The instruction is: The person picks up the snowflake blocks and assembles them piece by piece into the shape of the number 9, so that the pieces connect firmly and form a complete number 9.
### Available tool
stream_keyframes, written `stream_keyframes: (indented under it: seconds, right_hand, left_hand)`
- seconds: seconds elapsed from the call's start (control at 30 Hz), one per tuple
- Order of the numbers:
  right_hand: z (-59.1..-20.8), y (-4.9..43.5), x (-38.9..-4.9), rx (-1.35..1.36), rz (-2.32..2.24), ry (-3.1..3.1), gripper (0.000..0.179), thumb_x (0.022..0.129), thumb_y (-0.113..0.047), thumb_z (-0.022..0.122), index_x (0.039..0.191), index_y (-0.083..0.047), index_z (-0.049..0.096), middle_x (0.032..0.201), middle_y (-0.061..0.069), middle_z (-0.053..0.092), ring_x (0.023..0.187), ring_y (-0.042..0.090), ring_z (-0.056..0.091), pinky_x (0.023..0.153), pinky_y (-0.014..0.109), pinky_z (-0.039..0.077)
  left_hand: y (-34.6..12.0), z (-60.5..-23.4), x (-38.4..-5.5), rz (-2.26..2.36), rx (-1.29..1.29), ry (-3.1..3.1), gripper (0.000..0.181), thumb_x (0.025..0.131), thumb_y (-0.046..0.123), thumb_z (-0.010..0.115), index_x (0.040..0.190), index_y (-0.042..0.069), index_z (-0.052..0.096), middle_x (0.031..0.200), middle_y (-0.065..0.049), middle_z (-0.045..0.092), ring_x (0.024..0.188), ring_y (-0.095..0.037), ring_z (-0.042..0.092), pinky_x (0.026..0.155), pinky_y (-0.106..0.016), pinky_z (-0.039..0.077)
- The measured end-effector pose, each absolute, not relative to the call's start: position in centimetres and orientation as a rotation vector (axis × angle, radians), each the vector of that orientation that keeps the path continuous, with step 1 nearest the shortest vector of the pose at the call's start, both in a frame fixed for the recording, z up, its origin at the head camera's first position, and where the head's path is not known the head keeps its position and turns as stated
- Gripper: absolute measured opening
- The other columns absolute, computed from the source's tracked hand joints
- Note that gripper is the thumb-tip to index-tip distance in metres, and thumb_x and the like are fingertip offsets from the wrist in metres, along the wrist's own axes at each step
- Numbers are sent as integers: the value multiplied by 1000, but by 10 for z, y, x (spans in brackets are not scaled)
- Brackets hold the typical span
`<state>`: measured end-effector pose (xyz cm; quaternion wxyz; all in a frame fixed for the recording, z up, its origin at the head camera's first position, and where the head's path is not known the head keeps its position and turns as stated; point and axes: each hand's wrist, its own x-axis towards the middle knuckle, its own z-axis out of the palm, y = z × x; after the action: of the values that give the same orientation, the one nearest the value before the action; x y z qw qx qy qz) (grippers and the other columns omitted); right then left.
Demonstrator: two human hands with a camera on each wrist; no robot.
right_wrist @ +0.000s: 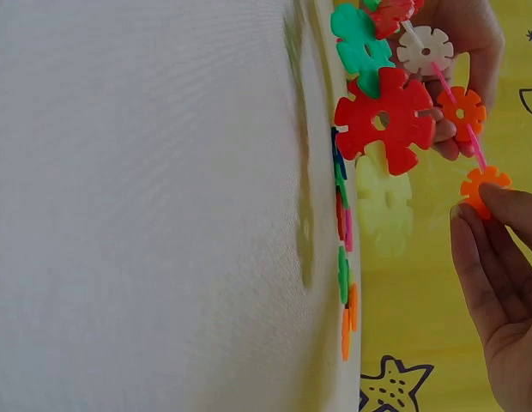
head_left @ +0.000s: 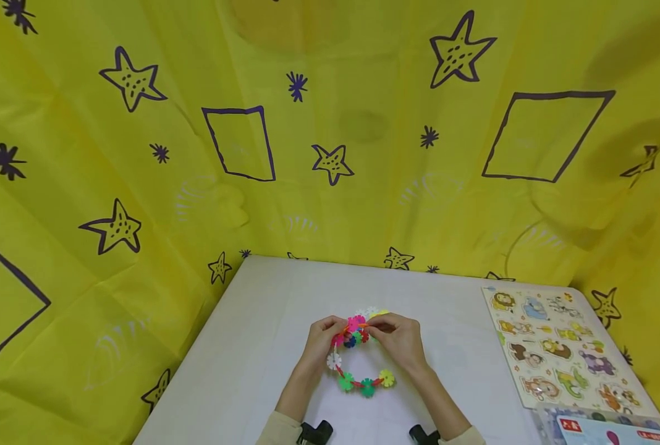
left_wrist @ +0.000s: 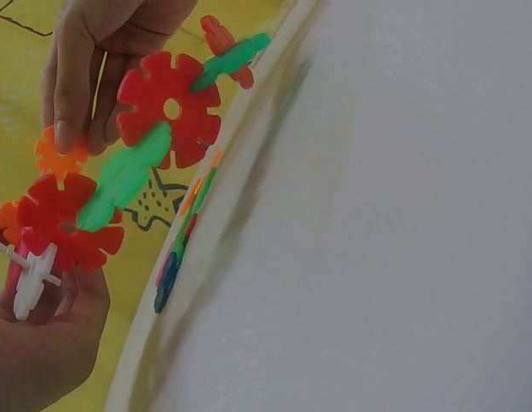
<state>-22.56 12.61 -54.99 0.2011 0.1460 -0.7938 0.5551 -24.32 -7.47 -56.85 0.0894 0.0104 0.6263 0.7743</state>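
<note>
A chain of colourful slotted snowflake discs hangs as a curve between and below my hands, its green disc (head_left: 368, 388) near the bottom. My left hand (head_left: 321, 340) holds the chain near a white disc (right_wrist: 426, 51), fingers behind it. My right hand (head_left: 402, 340) pinches an orange disc (right_wrist: 482, 182) between thumb and fingertips. A thin pink disc seen edge-on joins that piece to a second orange disc (right_wrist: 461, 113). Large red discs (right_wrist: 384, 120) and a green one (left_wrist: 127, 176) hang on the nearer stretch of chain.
Loose discs, including a dark blue one (left_wrist: 168, 279), lie on the white table (head_left: 252, 358) beyond the chain. An animal puzzle board (head_left: 508, 355) lies at the right, with a clear package with a blue label (head_left: 591, 432) before it. Yellow patterned cloth (head_left: 363, 210) surrounds the table.
</note>
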Motion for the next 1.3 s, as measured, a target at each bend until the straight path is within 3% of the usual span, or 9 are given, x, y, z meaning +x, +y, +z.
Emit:
stream_keyframes:
  seconds: [0.27, 0.63, 0.73, 1.07, 1.3]
  right_hand:
    - [-552, 127, -225, 425, 1587, -2192, 14, 79, -4, 89, 86, -15, 82, 84, -2, 78, 71, 14, 75, 65, 21, 59]
    - [-535, 119, -215, 374, 1675, -2160, 11, 79, 9, 84, 86, 2, 79, 82, 16, 77, 70, 29, 76, 66, 17, 57]
    - [-523, 118, -208, 367, 1708, -2154, 10, 80, 9, 84, 86, 5, 78, 82, 19, 76, 70, 27, 76, 66, 18, 58]
    - [-533, 118, -214, 366, 1710, -2179, 10, 80, 9, 84, 87, 5, 79, 83, 19, 76, 71, 31, 76, 67, 18, 58]
    - [-552, 123, -223, 407, 1618, -2150, 15, 77, 6, 87, 84, -6, 82, 81, 8, 77, 69, 24, 76, 65, 17, 57]
  left_hand:
    - [-74, -569, -243, 2316, 13, 1846, 17, 100, 13, 67, 96, -3, 72, 80, -1, 68, 69, -10, 65, 71, -22, 57]
    - [-74, -566, -241, 2335, 11, 1796, 20, 101, 14, 66, 99, -5, 71, 81, -3, 67, 70, -11, 65, 72, -21, 57]
    - [-74, -567, -241, 2346, 12, 1787, 18, 101, 11, 65, 99, -5, 72, 82, -3, 67, 70, -10, 65, 71, -21, 57]
    - [-72, -568, -242, 2339, 27, 1779, 19, 101, 11, 64, 99, -6, 71, 83, -3, 68, 70, -10, 65, 70, -21, 57]
    - [-70, -567, -239, 2336, 44, 1799, 20, 101, 14, 66, 97, -4, 72, 80, -3, 67, 70, -10, 64, 70, -22, 57]
